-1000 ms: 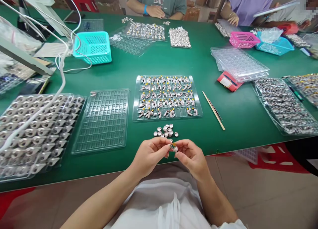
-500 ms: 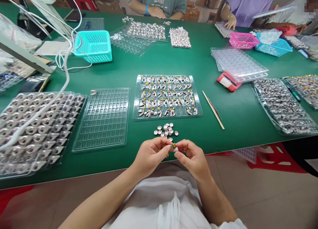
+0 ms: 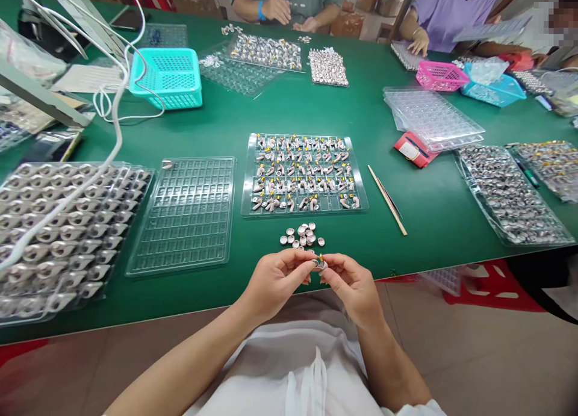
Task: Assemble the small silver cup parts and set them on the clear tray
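Observation:
At the table's front edge, my left hand (image 3: pixel 282 283) pinches a small round silvery cap (image 3: pixel 315 263) between thumb and fingers. My right hand (image 3: pixel 354 286) closes on a small earbud part (image 3: pixel 323 264) with a yellow tip. Both pieces meet between the fingertips, which hide much of them; whether they are joined I cannot tell. Just beyond my hands lies a loose pile of round caps (image 3: pixel 301 235). Behind the pile stands a clear tray (image 3: pixel 359 187) with rows of stemmed earbud parts bearing yellow tabs; a few pockets in its front row are bare.
Left are a clear pocketed tray (image 3: pixel 185 223) and stacked trays of pale shells (image 3: pixel 49 238), crossed by a white cable (image 3: pixel 118 121). Tweezers and a stick (image 3: pixel 387 199) lie right, near a red pouch (image 3: pixel 413 151). A turquoise basket (image 3: pixel 167 79) stands behind. Co-workers sit across the table.
The two small pieces have come together between my fingertips, and the yellow tip has turned slightly and risen. My right fingers have shifted a little. Across the table, a co-worker's hands have lifted apart.

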The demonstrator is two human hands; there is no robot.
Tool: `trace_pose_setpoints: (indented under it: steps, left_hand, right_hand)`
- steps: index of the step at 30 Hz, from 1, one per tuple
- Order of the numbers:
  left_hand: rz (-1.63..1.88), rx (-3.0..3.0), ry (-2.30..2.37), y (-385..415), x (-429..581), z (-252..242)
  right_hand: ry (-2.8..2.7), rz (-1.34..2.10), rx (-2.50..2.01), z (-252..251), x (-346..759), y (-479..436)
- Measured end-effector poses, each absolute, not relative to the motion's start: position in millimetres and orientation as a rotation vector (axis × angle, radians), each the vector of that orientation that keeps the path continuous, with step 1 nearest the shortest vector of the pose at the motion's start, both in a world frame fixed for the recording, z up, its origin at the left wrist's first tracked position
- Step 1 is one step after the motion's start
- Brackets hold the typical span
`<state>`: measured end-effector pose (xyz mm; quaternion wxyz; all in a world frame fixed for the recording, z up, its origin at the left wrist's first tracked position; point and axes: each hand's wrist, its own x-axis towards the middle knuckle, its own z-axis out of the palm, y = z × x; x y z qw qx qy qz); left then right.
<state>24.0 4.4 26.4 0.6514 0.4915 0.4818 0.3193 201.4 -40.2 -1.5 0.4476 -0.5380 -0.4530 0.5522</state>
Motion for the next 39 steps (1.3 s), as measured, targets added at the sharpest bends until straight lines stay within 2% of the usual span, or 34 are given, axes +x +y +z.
trace_pose_setpoints:
  steps: [15,30,39]
  left_hand:
    - [0.76,1.083,1.027,6.1,17.6,11.7]
    - [0.924,1.372,0.933,5.2,20.9,3.1]
    - [0.931,1.513,1.054,2.9,19.8,9.2]
  right_hand:
    - [-0.905,1.355,-1.34,-8.2,186.7,-40.4]
    - [-1.099,1.104,-1.371,-13.4,182.5,-45.8]
    - [-1.155,0.984,-1.405,-11.8,179.1,-44.1]
